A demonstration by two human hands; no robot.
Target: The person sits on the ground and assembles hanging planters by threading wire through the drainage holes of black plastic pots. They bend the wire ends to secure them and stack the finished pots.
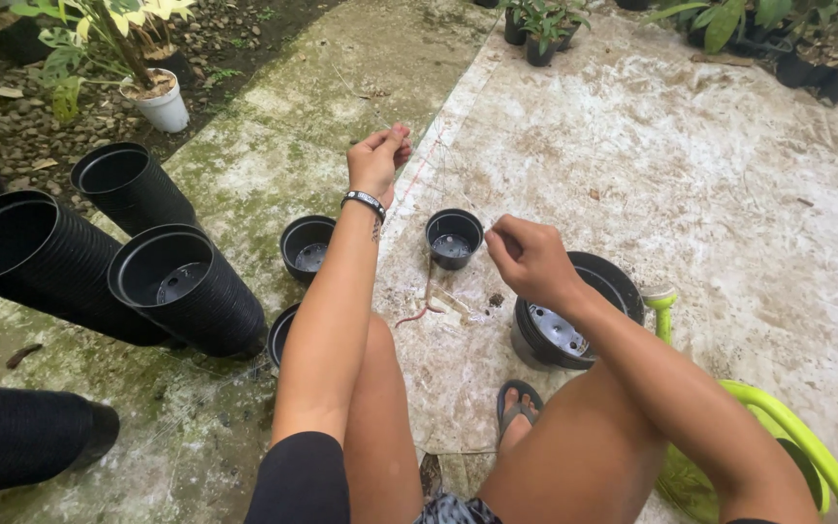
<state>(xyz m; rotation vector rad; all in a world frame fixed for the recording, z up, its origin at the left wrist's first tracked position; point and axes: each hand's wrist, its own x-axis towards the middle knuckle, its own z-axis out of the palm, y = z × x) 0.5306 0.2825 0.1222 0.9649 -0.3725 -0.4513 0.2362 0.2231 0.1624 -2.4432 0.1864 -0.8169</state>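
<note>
Pinching a thin string [417,180] taut, the left hand [377,160] and right hand [526,254] each grip an end above a small black pot [454,238]; it looks light, limp, easily slipped.

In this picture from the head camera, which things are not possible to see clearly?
- Head view: what the left hand and right hand pinch, perhaps a thin string, is too fine to tell.
- The big black pot is partly hidden by the right forearm.
- The green chair is cut off by the frame edge.
</note>
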